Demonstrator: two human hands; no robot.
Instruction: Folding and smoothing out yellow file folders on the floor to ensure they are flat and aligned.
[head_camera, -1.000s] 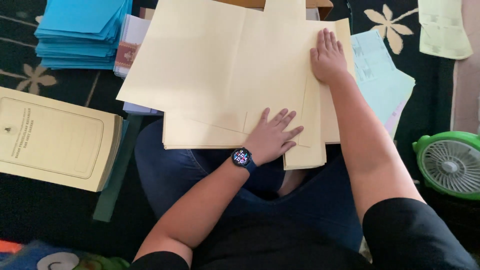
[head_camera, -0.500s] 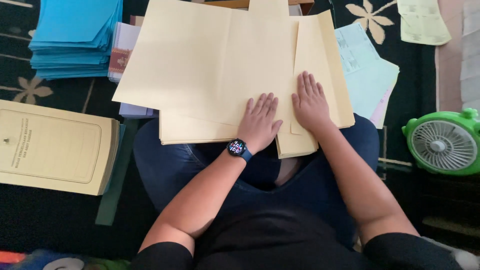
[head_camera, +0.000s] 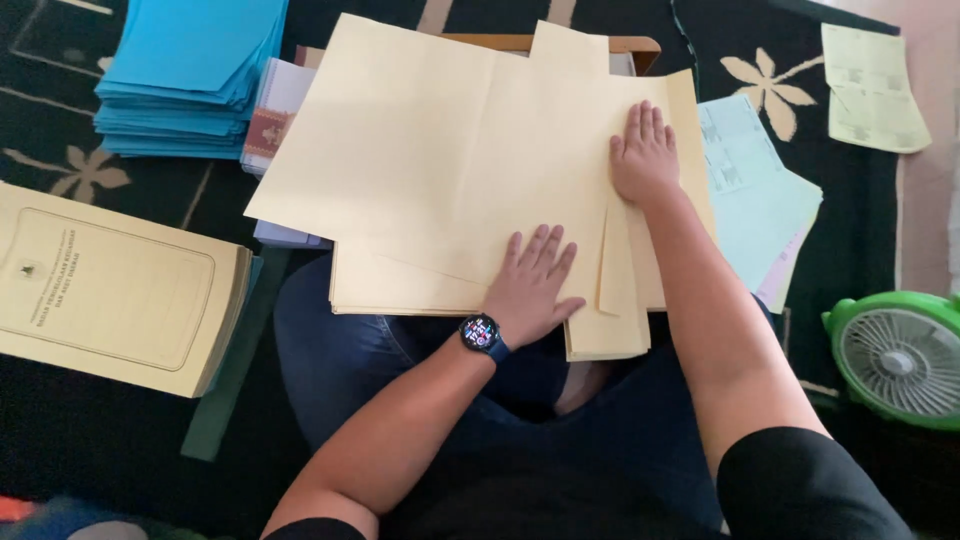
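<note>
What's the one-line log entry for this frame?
left hand: flat on cream sheets | right hand: flat on folded flap | blue stack: untouched

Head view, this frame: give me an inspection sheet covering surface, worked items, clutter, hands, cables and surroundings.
Surface: dark carpet with a pale flower pattern; the person sits on it with the work across the lap.
Worked items: large cream folded sheet on a pile of like sheets, a narrow flap turned over at its right edge.
Clutter: blue paper stack, cream booklet stack, pale blue sheets, loose yellow sheet.
Hands: left hand, watch on the wrist, flat on the sheet's lower edge; right hand flat on the flap.
Cables: nothing seen.
Surroundings: green fan at right.
</note>
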